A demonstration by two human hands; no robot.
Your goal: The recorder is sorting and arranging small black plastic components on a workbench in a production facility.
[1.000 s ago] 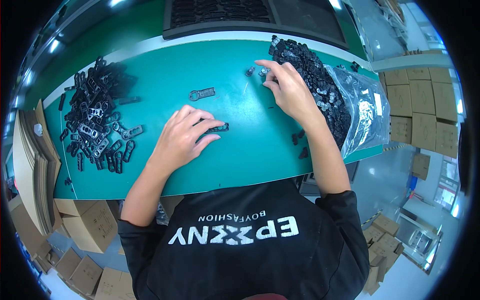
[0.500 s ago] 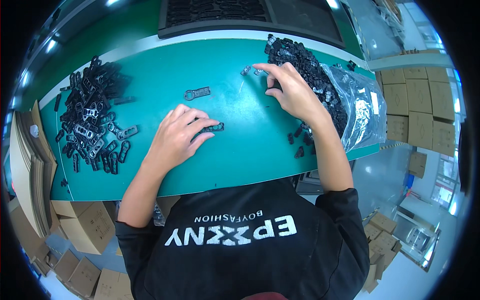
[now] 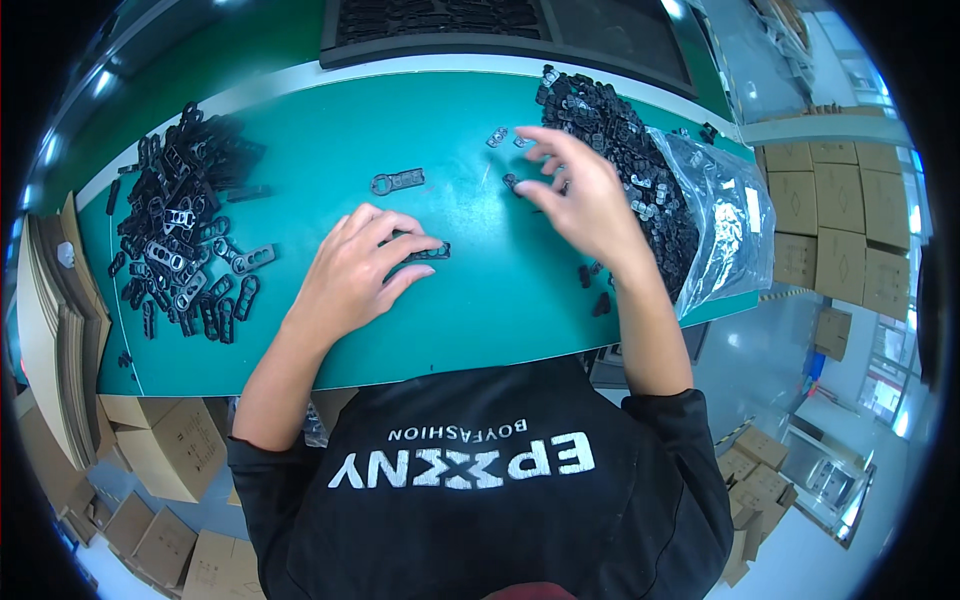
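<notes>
My left hand (image 3: 350, 262) holds a long black plastic part with round holes (image 3: 436, 251) against the green table, its end showing between finger and thumb. Just beyond lies a flat black part with a ring-shaped end (image 3: 398, 181), untouched. My right hand (image 3: 580, 195) hovers by the heap of small black pieces (image 3: 600, 115), fingers curved and apart. Beside its thumb tip is a small dark piece (image 3: 512, 183); I cannot tell whether they touch. Another small shiny piece (image 3: 497, 137) lies farther off, near its fingertips.
A pile of long black parts (image 3: 180, 240) covers the left of the green table (image 3: 480, 320). A clear plastic bag (image 3: 725, 225) lies beside the right heap. Beyond the table's far edge is a dark tray (image 3: 440, 45). Cardboard sheets (image 3: 60, 330) stand at the left edge.
My right hand has shifted slightly down and right, and its fingers have tilted. The small dark piece by its thumb has come into view. My left hand stays on its part.
</notes>
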